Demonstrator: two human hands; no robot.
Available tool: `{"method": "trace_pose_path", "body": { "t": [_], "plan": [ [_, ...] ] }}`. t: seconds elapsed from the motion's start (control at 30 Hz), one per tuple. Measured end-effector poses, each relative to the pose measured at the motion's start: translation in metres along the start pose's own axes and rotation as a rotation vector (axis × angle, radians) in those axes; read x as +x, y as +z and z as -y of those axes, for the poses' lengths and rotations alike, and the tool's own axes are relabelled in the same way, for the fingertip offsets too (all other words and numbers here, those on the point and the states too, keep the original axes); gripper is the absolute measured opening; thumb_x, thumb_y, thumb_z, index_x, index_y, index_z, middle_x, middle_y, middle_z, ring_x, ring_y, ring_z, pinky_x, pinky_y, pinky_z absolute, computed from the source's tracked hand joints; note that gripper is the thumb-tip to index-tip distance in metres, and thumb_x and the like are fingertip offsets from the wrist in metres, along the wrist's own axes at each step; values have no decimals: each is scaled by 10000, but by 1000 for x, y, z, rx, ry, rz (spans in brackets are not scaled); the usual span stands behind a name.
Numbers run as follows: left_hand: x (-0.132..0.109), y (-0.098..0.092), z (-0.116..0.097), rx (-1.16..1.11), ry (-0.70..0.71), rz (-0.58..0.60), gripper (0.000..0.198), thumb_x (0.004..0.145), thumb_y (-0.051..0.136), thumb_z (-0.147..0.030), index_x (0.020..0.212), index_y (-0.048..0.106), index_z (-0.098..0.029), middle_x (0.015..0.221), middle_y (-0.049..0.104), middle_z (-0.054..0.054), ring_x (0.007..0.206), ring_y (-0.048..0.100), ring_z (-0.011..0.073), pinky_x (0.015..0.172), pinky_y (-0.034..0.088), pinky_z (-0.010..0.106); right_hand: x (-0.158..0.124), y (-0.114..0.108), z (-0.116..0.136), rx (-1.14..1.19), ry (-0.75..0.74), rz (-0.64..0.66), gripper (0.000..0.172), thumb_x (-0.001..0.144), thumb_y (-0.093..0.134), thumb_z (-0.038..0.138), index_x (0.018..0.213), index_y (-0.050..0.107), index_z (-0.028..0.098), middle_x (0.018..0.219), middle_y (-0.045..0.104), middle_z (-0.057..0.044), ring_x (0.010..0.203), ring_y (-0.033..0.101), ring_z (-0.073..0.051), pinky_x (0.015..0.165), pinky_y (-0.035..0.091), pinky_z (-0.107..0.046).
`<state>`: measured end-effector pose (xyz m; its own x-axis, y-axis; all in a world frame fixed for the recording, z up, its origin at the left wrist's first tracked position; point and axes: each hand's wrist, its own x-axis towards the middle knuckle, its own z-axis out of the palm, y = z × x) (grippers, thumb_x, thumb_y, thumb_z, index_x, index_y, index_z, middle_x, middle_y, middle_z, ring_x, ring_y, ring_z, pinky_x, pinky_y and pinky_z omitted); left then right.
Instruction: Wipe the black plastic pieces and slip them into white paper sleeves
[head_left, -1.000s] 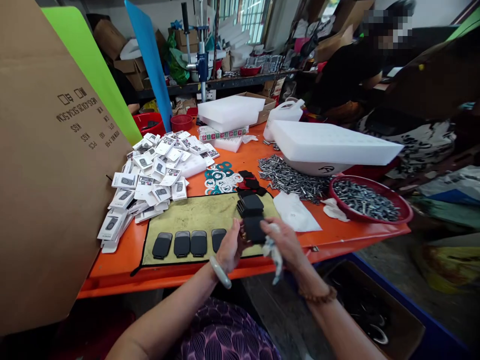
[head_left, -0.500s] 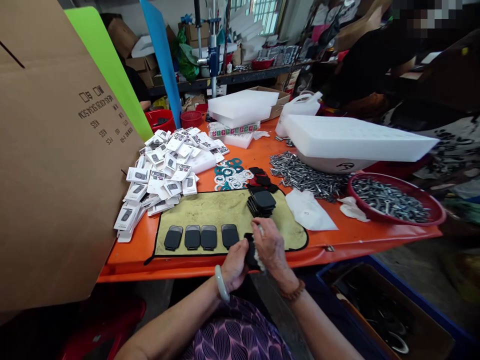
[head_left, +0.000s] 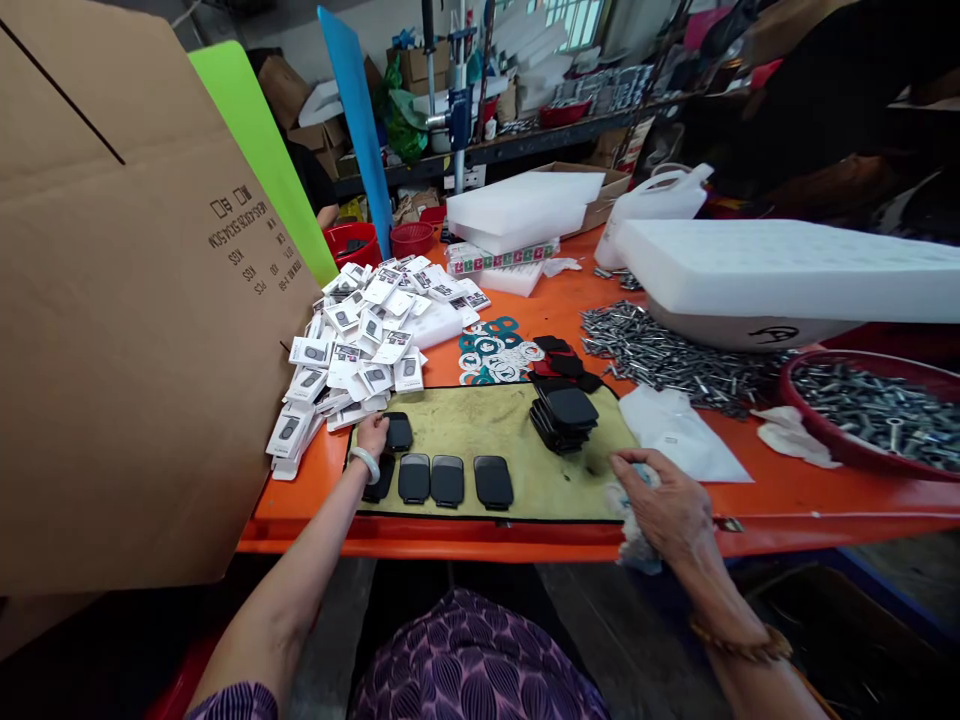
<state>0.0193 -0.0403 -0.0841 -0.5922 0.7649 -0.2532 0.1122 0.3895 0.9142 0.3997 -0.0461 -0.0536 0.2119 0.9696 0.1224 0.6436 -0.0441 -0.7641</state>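
My left hand (head_left: 371,437) is at the left end of the yellow mat (head_left: 480,415), its fingers closed on the edge of a flat black rounded-square piece (head_left: 400,431). That piece lies on or just above the mat, behind a row of similar black pieces (head_left: 448,480). The leftmost one is partly hidden by my wrist. A stack of the same pieces (head_left: 568,408) stands toward the mat's right side. Over the mat's right front corner, my right hand (head_left: 671,505) pinches a crumpled whitish cloth (head_left: 639,545), which hangs down past the table edge.
Small white boxes (head_left: 345,360) are heaped at the left beside a large carton (head_left: 142,330). Behind the mat lie green and white rings (head_left: 491,352). Metal pins (head_left: 675,360), a white bag (head_left: 679,435) and a red basin (head_left: 806,420) of metal parts occupy the right.
My left hand has carried a black piece from the front of the mat to its left end. My right hand has moved right with the cloth, away from the piece. The view has shifted.
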Motion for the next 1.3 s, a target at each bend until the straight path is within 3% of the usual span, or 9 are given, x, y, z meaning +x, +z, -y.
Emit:
{"method": "trace_pose_path", "body": {
  "t": [0.13,0.27,0.37,0.47,0.57,0.67,0.87,1.1,1.3],
  "plan": [
    [3,-4,4,142,78,-91,300,744,569,-159,1035,630,-115,1104,644,141,1158,524,289,1026,373,446,17,-10,10,-38,-28,-50,454,711,489,629,737,641,202,531,572,-21,472,480,-175,504,385,-299],
    [-26,26,-2,328,293,-131,420,777,567,-200,1188,571,-114,1311,518,184,1319,379,320,1119,258,483,48,-8,17,-137,-112,-45,409,755,494,600,787,626,214,753,664,-64,730,611,-227,683,447,-326],
    [-56,70,-15,405,588,106,388,832,530,-245,1208,553,-152,1250,570,150,1231,488,272,1085,352,447,67,3,23,-315,-95,62,507,715,584,629,960,621,187,1003,669,-118,907,622,-266,772,452,-355],
    [-78,125,-29,319,744,373,406,843,531,-242,1244,527,-175,1342,523,140,1269,470,258,1095,359,458,78,17,33,-460,-72,205,711,682,614,684,1153,566,153,1186,602,-172,1028,600,-301,806,449,-367],
    [-87,173,-36,255,735,530,470,841,517,-185,1306,483,-124,1407,466,185,1320,427,269,1121,339,456,82,27,40,-492,-103,317,712,696,608,672,1156,572,129,1147,613,-183,1032,605,-305,802,445,-350],
    [-88,199,-29,202,622,586,517,843,479,-149,1357,437,-116,1388,488,190,1321,432,274,1130,330,466,86,30,42,-488,-68,337,599,709,625,580,1091,607,119,1052,653,-177,973,628,-300,770,446,-337],
    [-91,202,-8,157,655,660,638,835,509,-193,1439,312,-129,1499,351,185,1409,302,283,1166,264,491,95,28,15,-194,119,207,592,586,720,500,1033,617,125,993,677,-130,950,622,-283,778,455,-342],
    [-92,197,-16,210,583,693,623,833,533,-211,1417,348,-99,1493,342,217,1401,312,300,1150,286,489,83,27,-5,464,341,7,590,397,816,481,827,545,181,697,615,5,648,567,-165,575,452,-275],
    [-107,187,-31,-28,465,394,338,851,534,-232,1178,577,-156,1172,618,153,1089,593,253,988,453,447,71,9,5,742,466,99,597,355,860,433,792,527,200,534,531,71,471,489,-110,447,391,-232]
  ]
}}
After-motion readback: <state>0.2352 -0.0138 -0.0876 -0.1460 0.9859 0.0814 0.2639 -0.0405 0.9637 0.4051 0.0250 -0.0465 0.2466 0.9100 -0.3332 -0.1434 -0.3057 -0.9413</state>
